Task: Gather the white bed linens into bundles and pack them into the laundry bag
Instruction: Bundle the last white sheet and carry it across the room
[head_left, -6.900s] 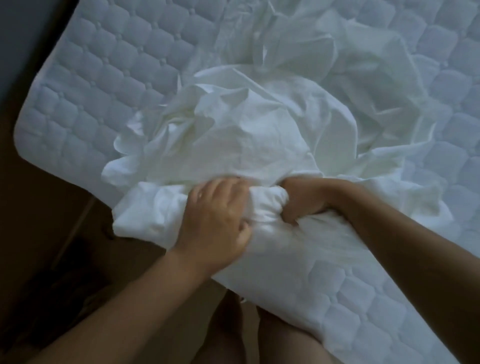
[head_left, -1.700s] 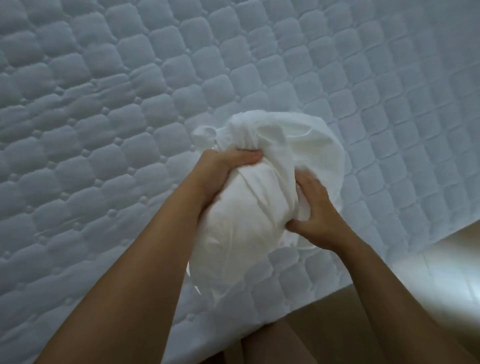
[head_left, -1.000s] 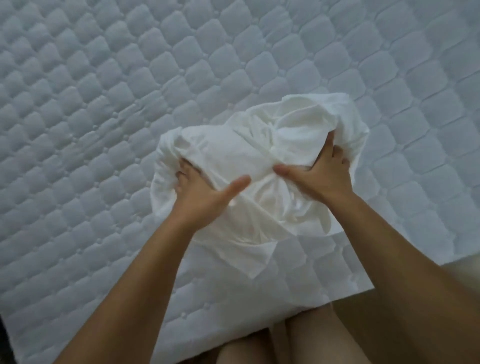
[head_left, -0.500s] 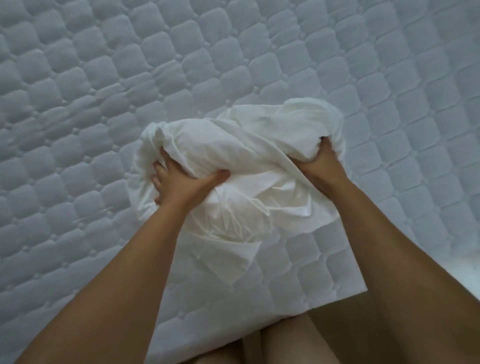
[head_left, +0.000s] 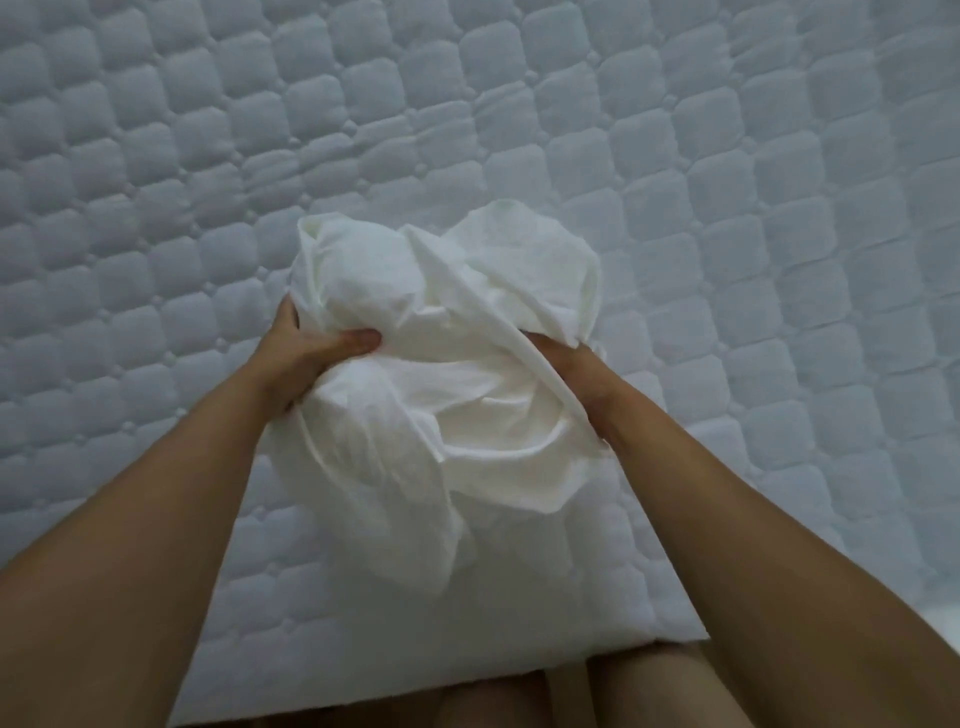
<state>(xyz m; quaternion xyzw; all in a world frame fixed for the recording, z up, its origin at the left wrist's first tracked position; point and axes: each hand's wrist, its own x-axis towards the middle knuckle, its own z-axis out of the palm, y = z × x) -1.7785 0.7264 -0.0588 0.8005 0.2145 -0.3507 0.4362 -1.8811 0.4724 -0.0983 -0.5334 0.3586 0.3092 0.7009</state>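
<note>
Head view: white linen bundle sits crumpled on the quilted mattress, close to its near edge, toward the near-right corner. Both arms reach fwd, forearms converging on it. Left hand grips the bundle's left side, thumb pressed across the top and fingers curled round behind, mostly hidden. Right hand clamps the right side w/ wrist bent inward; a hemmed fold drapes over it, so fingers are buried in cloth. Bare legs show below the mattress edge.
</note>
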